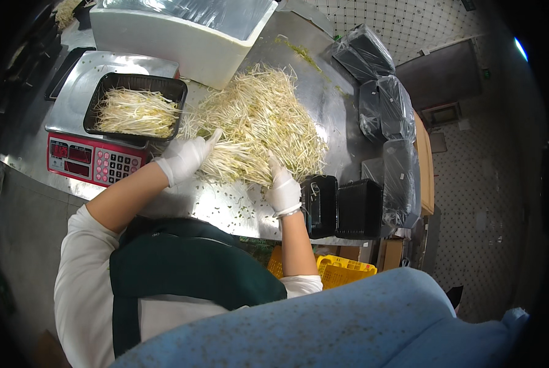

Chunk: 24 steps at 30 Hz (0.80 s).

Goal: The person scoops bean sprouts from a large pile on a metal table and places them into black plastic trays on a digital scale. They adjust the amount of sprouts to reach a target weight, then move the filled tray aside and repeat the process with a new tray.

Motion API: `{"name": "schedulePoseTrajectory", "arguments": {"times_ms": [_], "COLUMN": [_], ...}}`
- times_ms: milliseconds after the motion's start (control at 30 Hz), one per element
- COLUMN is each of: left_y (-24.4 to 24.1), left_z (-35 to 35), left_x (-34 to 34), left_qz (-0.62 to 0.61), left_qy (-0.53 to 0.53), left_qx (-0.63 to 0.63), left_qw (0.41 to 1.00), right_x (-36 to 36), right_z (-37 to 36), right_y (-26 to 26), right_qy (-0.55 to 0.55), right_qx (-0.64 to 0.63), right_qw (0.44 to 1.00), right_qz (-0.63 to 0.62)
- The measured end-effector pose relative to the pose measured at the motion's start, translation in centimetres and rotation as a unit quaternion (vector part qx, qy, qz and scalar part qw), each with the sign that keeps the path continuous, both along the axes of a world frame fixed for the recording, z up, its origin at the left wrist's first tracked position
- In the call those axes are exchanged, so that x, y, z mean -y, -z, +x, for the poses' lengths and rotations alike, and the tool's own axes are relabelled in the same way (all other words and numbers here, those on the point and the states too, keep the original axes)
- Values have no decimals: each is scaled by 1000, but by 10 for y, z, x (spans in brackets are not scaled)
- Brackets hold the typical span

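A large heap of bean sprouts (265, 115) lies loose on the steel table before me. At its near edge, a bunch of sprouts (228, 161) sits between my two hands, both in white gloves. My left hand (185, 154) grips the bunch's left end, thumb up and fingers partly hidden by the sprouts. On the opposite end is my right hand (283, 188), also with its fingers partly under the sprouts. Left of the heap, a black plastic tray (182, 99) holding bean sprouts (136, 112) rests on the metal pan of a red digital scale (95, 158) with a lit display.
A white foam box (164, 48) lined with plastic film stands behind the scale. Black empty trays (359, 207) are beside my right hand. Several plastic-wrapped tray stacks (401, 179) line the right edge. Sprout scraps (237, 211) litter the steel table (205, 202). A yellow crate (346, 271) sits below.
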<state>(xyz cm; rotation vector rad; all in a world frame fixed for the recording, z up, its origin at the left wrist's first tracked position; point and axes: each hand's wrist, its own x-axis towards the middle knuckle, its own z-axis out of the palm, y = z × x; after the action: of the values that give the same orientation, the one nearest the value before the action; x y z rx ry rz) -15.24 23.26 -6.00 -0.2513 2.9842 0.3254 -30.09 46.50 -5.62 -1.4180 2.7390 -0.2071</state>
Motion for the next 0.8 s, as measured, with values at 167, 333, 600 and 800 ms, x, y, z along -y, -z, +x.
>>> {"name": "schedulePoseTrajectory", "arguments": {"times_ms": [167, 333, 600, 800], "left_y": [22, -15, 53, 21], "left_z": [18, 16, 52, 9], "left_x": [24, -14, 6, -13], "left_qz": [-31, -28, -141, -10], "left_qy": [111, 164, 84, 48], "left_qx": [-78, 8, -72, 131], "left_qw": [990, 986, 984, 990], "right_x": [-6, 40, 35, 87], "right_z": [-23, 3, -27, 98], "right_y": [-28, -32, 17, 20], "right_qy": [141, 172, 87, -24], "right_qx": [153, 386, 543, -53], "right_qw": [972, 905, 831, 988], "right_qz": [105, -46, -87, 146]}}
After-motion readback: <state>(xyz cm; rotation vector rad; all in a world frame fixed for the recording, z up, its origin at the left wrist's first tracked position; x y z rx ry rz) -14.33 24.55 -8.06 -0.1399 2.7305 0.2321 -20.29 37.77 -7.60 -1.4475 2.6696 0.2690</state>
